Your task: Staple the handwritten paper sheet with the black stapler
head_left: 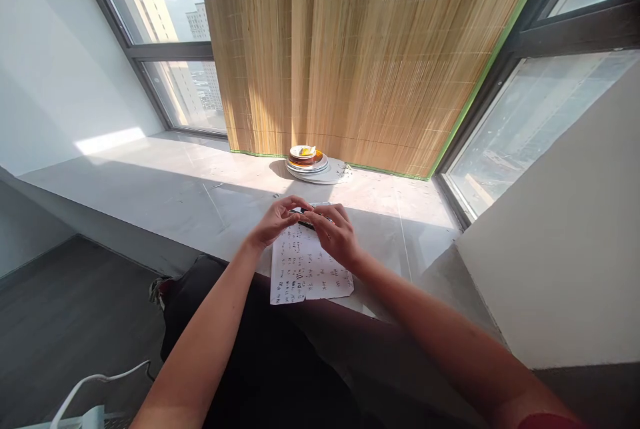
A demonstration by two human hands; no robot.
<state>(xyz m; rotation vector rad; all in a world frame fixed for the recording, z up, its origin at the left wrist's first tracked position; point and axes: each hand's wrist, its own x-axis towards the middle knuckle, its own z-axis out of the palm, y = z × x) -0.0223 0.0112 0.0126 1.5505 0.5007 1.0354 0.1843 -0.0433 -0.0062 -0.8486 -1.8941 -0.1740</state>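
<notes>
You bring your left hand point(280, 219) and your right hand point(337, 235) together over the upper part of the handwritten paper sheet point(313, 269), both bent into a fingertip pinch with hardly any gap, on a slim dark pen-like object point(307, 225) between them; it looks too thin for a full-palm grip, which is probably why thumbs and fingertips do the holding, though how firmly each presses you cannot tell from here; the sheet lies at the front of the windowsill point(150, 175), presumably to be within easy reach of your lap, and its lower left corner seems to pass the edge; the stack of plates point(307, 165) stands well apart at the back, beside the bamboo blind point(350, 69), likely out of your elbows' way; the object shows only as dark pieces among your fingers, its ends hidden; the sheet is white, shaded, marked with columns of small dark writing, denser at the left, with a notch in its lower edge.
</notes>
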